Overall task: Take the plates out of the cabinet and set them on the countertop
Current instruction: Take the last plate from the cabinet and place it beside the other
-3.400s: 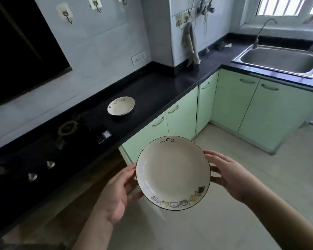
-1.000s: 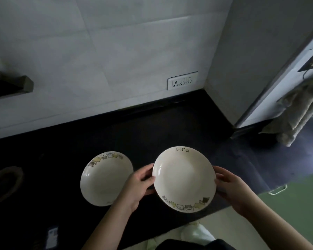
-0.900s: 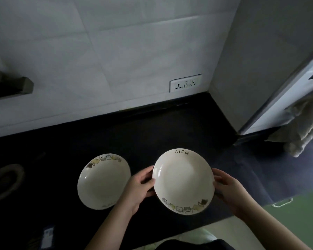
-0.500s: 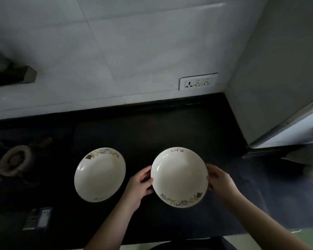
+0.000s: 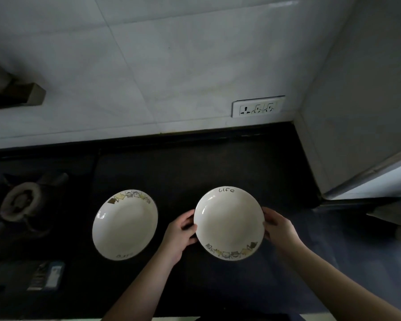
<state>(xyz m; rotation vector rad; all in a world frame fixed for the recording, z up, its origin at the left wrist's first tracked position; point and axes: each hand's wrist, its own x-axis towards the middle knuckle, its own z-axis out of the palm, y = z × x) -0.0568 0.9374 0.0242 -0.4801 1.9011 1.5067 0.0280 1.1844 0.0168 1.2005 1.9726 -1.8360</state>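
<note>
A white plate with "life" written on its far rim [image 5: 229, 223] is held low over the black countertop [image 5: 195, 167]; whether it touches the surface I cannot tell. My left hand [image 5: 180, 235] grips its left rim and my right hand [image 5: 278, 229] grips its right rim. A second white plate with a cartoon border [image 5: 125, 224] lies flat on the countertop to the left, apart from my left hand.
A gas burner [image 5: 21, 202] sits at the far left, with a small dark box [image 5: 48, 275] near the front edge. A socket plate [image 5: 258, 108] is on the white tiled wall. A grey wall column [image 5: 357, 100] bounds the countertop on the right.
I carried the "life" plate from out on the kitchen floor to the countertop, beside the other plate. Over the last second it sank lower and my view shifted left.
</note>
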